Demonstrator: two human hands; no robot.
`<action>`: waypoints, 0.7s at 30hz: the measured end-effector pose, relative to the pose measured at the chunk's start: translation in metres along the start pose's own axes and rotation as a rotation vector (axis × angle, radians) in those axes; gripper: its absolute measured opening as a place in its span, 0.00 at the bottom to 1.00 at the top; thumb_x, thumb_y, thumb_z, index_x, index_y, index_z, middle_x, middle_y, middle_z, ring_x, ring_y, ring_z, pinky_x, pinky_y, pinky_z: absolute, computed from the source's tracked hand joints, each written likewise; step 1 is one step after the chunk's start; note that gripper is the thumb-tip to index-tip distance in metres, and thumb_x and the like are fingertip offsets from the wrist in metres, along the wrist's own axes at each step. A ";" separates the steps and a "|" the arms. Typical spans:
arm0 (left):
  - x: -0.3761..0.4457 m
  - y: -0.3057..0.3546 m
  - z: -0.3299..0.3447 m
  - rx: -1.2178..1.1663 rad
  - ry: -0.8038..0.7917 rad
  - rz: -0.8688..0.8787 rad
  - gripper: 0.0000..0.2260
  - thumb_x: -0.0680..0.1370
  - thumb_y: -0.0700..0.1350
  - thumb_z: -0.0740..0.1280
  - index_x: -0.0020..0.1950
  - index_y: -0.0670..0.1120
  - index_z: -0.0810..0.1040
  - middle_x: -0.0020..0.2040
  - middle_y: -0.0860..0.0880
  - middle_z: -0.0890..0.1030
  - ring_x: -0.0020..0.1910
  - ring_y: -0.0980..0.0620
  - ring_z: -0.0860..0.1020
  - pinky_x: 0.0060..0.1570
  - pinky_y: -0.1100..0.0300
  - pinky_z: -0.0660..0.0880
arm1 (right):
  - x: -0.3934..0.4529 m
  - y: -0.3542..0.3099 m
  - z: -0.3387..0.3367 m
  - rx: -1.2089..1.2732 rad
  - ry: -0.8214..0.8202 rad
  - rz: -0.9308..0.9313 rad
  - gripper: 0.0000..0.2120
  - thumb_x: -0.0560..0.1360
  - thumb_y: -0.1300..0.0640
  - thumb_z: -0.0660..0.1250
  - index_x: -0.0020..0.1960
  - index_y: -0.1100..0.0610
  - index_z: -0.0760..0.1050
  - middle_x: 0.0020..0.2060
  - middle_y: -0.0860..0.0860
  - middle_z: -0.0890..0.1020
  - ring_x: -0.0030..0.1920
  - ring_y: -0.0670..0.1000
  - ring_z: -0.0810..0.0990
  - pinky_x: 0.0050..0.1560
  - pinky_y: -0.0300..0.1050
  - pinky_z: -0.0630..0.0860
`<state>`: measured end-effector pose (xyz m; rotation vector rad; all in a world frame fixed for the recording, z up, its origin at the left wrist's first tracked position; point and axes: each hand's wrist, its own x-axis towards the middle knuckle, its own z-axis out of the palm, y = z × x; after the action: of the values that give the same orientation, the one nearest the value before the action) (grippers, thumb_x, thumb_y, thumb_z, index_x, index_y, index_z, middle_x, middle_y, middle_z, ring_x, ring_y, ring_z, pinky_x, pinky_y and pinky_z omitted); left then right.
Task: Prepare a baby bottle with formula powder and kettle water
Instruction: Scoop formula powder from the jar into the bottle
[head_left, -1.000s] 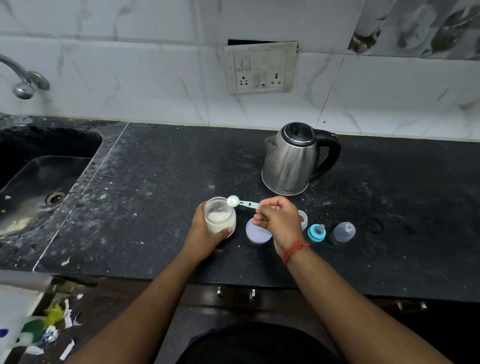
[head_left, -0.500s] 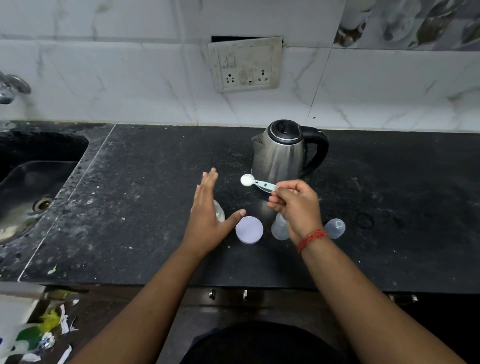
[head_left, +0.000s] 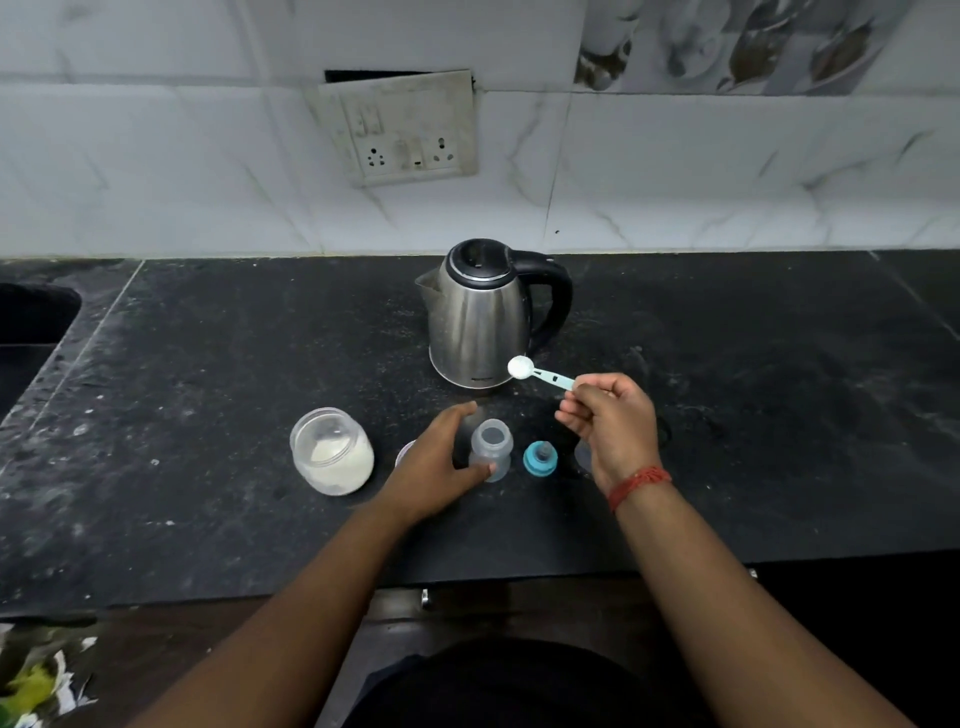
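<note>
Partly hidden lid (head_left: 404, 451) (behind left hand (head_left: 431, 467))

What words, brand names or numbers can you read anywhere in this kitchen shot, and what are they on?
Nothing here can be read.
Kettle: a small dark mark low on the steel body, too blurred to read.
Scoop: dark marks on the blue handle held in the right hand, too small to read.
Socket panel: no legible lettering.
Powder jar and baby bottle: no visible text.

Home kitchen: tiled wall (head_left: 156, 171), counter (head_left: 208, 389), kettle (head_left: 480, 322).
</note>
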<state>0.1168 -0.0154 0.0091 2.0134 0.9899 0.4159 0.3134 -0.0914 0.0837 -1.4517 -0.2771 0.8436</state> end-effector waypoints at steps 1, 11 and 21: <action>0.004 0.000 0.003 -0.008 -0.020 -0.018 0.37 0.74 0.49 0.78 0.78 0.47 0.64 0.73 0.55 0.69 0.71 0.60 0.67 0.59 0.83 0.57 | 0.000 -0.001 -0.004 -0.006 -0.003 0.000 0.06 0.78 0.70 0.64 0.47 0.62 0.77 0.39 0.59 0.80 0.34 0.49 0.81 0.36 0.40 0.82; 0.018 0.003 0.016 -0.066 -0.014 -0.025 0.21 0.72 0.45 0.78 0.63 0.56 0.77 0.57 0.60 0.82 0.58 0.61 0.80 0.62 0.52 0.76 | 0.006 -0.004 -0.021 -0.039 -0.040 0.038 0.04 0.79 0.69 0.64 0.49 0.63 0.78 0.40 0.58 0.81 0.33 0.49 0.80 0.37 0.40 0.83; 0.013 0.012 -0.007 -0.217 0.209 -0.029 0.23 0.72 0.45 0.79 0.64 0.58 0.78 0.59 0.55 0.78 0.60 0.61 0.77 0.65 0.60 0.72 | -0.002 -0.010 -0.002 0.015 -0.201 0.002 0.06 0.79 0.68 0.65 0.47 0.61 0.78 0.38 0.56 0.81 0.35 0.48 0.81 0.39 0.43 0.82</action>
<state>0.1270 -0.0060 0.0222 1.7841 1.0509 0.6986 0.3167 -0.0929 0.0938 -1.3551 -0.4199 0.9928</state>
